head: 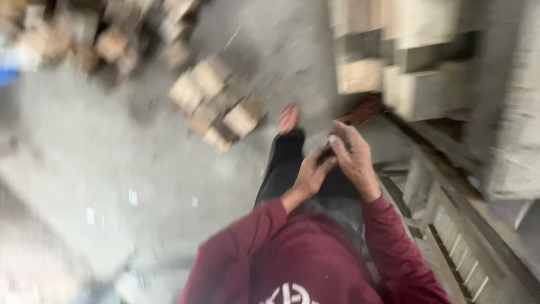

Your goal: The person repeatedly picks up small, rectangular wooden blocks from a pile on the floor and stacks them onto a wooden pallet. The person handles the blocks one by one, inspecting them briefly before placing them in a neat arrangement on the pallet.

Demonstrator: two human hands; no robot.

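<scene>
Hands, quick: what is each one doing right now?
Left hand: curled against the right hand at a small dark thing; whether it holds it cannot be told.
Right hand: fingers bent over the same thing; grip blurred, cannot be told.

Two dusty bare hands, left (312,171) and right (354,160), meet over one small dark object (326,152), above one foot in a red sandal (288,117); blur leaves the pale stacked blocks (216,101) uncountable.

Whole frame motion-blurred; small dark thing (328,153) btwn hands unidentifiable; block stacks (427,62) cut off at top edge.
</scene>
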